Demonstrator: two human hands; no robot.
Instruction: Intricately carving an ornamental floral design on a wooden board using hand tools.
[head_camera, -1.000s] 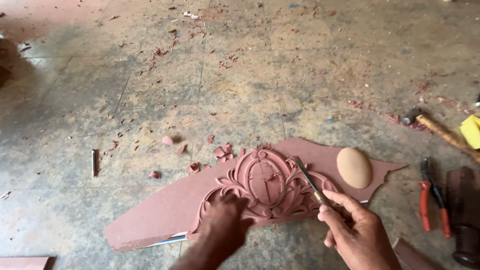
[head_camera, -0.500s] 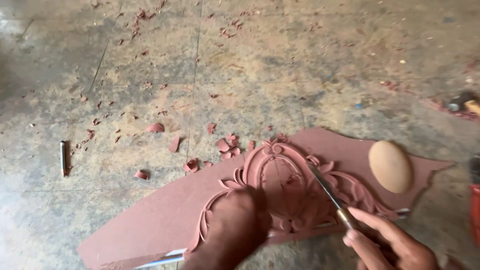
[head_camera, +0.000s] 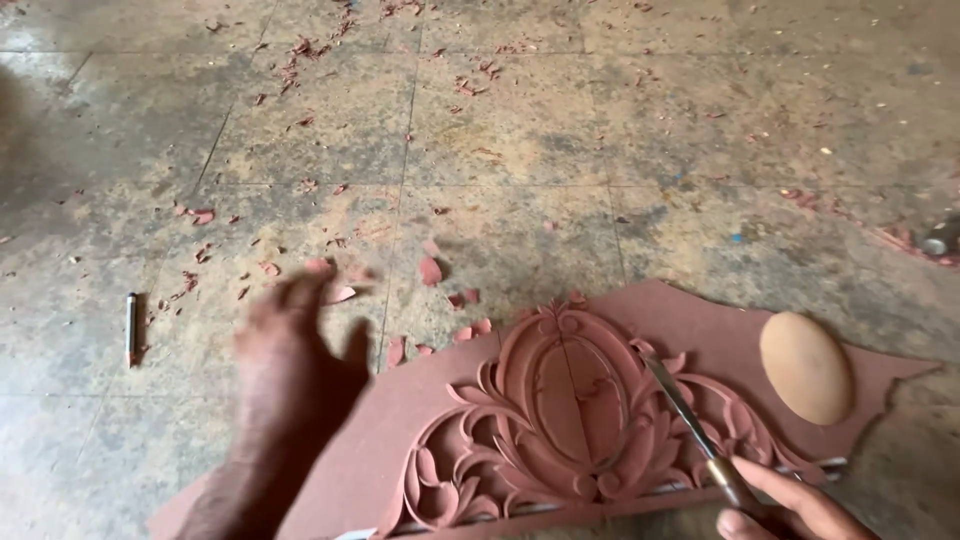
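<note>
Carved reddish-brown panel (head_camera: 640, 400) lies flat on the floor (head_camera: 500, 130), near edge of view, running from lower left to right; centre bears an oval medallion ringed by leaf scrolls. Chisel (head_camera: 690, 420) rests with its blade tip on the right side of the medallion's rim, shaft slanting down and right into the right hand (head_camera: 785, 510). Right hand closed around the chisel handle, only fingers and thumb in view at the bottom edge. Left hand (head_camera: 290, 350) is blurred, fingers spread and empty, above the floor just left of the panel's upper edge; whether it touches panel or floor cannot be told. Forearm crosses the panel's left end. Smooth tan oval block (head_camera: 806, 367) sits on the right part of the panel, just beside the carving, apart from the chisel. Reddish chips (head_camera: 430, 270) are scattered on the floor just beyond the panel's far edge, thinner toward the far left. Small dark metal rod (head_camera: 130, 325) lies on the floor well left of the left hand. Grey metal object (head_camera: 937, 243) at the far right edge, cut off; kind unclear.
</note>
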